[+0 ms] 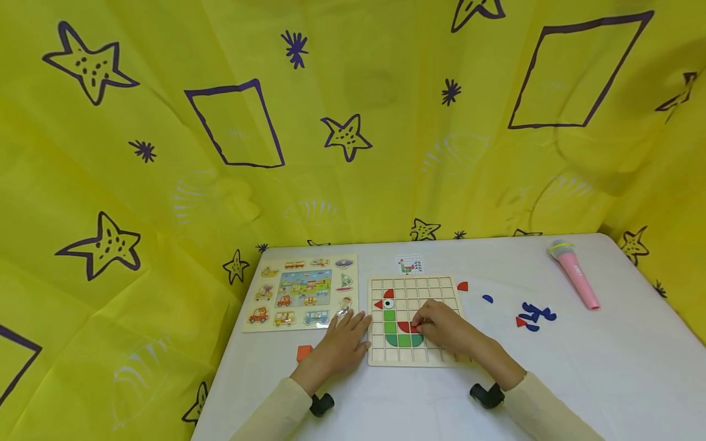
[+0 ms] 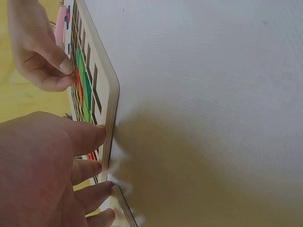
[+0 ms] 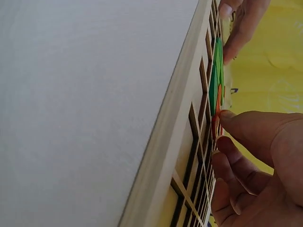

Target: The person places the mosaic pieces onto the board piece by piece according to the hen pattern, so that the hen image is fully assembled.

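Grid board (image 1: 410, 305) lies flat on the white table (image 1: 386, 404), in front of the person, part-filled with a bird figure: red crest and beak, eye tile (image 1: 388, 304), green squares (image 1: 390, 321) for the neck, rounded green pieces (image 1: 391, 340) along the bottom. Right hand (image 1: 444, 324) is over the board's middle, thumb and forefinger closed together on a red piece (image 1: 416, 329) at the bird's back, other fingers curled loosely. I can't tell from my feeds if that piece is fully seated (fingertips cover part of it). A red quarter-round (image 1: 404, 326) lies just beside it, on the neck side.

Left hand (image 1: 342, 344) is spread, fingers mostly straight, gripping nothing; I read its thumb as touching the board's left edge. Vehicle puzzle (image 1: 347, 278) sits just left of the board, orange block (image 1: 304, 353) below it. Picture card (image 1: 409, 264) is above the board. Off to the right I have blue pieces (image 1: 532, 316) in a loose cluster, then a pink microphone (image 1: 578, 280).
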A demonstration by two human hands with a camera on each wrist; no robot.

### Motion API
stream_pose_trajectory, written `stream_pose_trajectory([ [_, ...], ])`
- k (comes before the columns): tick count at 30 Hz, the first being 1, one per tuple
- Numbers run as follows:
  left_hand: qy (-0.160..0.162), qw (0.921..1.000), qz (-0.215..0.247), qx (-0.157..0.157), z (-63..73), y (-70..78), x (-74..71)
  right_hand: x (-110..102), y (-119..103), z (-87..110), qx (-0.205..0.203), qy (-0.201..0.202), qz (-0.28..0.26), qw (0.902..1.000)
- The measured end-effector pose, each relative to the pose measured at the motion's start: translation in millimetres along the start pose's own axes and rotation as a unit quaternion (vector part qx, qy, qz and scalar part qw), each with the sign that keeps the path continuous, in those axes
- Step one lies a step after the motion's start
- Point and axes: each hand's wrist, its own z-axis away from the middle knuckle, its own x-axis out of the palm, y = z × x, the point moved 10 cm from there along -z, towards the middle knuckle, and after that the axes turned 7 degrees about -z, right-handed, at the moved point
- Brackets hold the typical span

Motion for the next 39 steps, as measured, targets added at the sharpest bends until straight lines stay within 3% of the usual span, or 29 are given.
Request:
stream_pose_trajectory([
  [5,0.003,1.0000,-0.001,0.001,-0.3,0.6,-0.5,-16.9,9.0,-2.1,0.018,0.013,0.033,0.9992],
  [14,0.000,1.0000,0.002,-0.003,0.4,0.9,-0.8,-83.0,40.7,-1.1,0.059,0.094,0.093,0.9895],
  [17,-0.001,1.0000,0.004,-0.001,1.0,1.2,-2.3,-95.7,50.1,0.6,0.069,0.103,0.125,0.9844],
  [22,-0.001,1.0000,0.009,0.002,2.5,1.6,-3.8,-95.0,62.9,1.8,0.086,0.082,0.151,0.9815],
  [29,0.002,1.0000,0.009,0.003,2.9,2.3,-3.8,-94.3,66.7,4.1,0.088,0.087,0.140,0.9824],
  [35,0.004,1.0000,0.008,0.002,2.6,1.5,-4.5,-97.1,74.3,6.6,0.115,0.067,0.130,0.9826],
  [39,0.005,1.0000,0.004,0.002,2.9,1.2,-4.5,-97.4,74.7,9.8,0.108,0.055,0.122,0.9851],
])
